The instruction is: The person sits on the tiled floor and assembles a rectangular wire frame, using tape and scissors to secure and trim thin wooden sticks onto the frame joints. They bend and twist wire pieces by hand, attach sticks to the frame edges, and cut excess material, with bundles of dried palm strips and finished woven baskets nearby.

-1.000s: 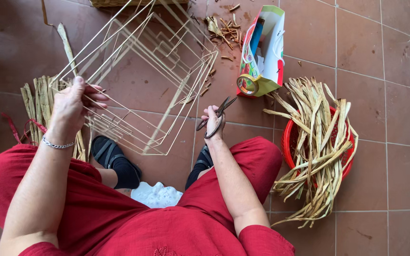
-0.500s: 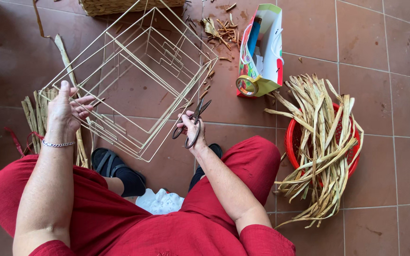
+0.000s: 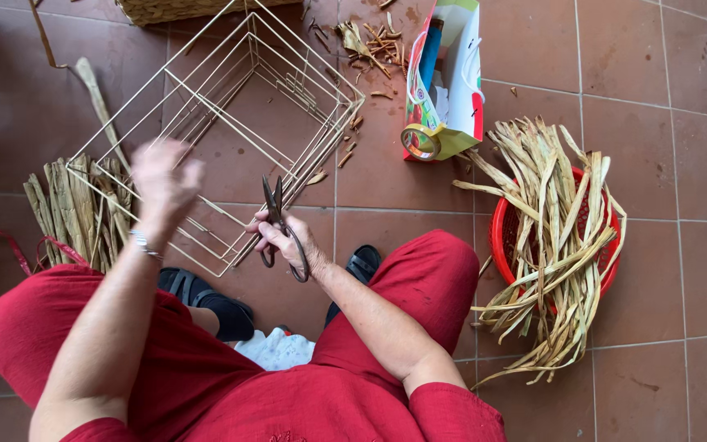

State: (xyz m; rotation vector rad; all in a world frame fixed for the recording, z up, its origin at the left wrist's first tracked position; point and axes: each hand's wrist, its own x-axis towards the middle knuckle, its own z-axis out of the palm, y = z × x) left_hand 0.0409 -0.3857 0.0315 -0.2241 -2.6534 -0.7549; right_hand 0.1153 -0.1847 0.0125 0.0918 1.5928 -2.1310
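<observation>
Right hand: the right hand (image 3: 288, 239) is closed around dark metal scissors (image 3: 276, 219), blades up.
Left hand: the left hand (image 3: 164, 176) is blurred; its grip cannot be told.
Frame: a thin pale wire square frame (image 3: 231, 106) is set just beyond both hands.
Floor: brown glazed tiles (image 3: 664, 74) are seen.
Around: dry flat straw strips (image 3: 558, 237) are heaped over a red plastic basket (image 3: 502, 237), right of the scissors.

Wire frame (image 3: 231, 123) ahead, bundled strips (image 3: 71, 209) left, basket of strips (image 3: 507, 237) right
</observation>
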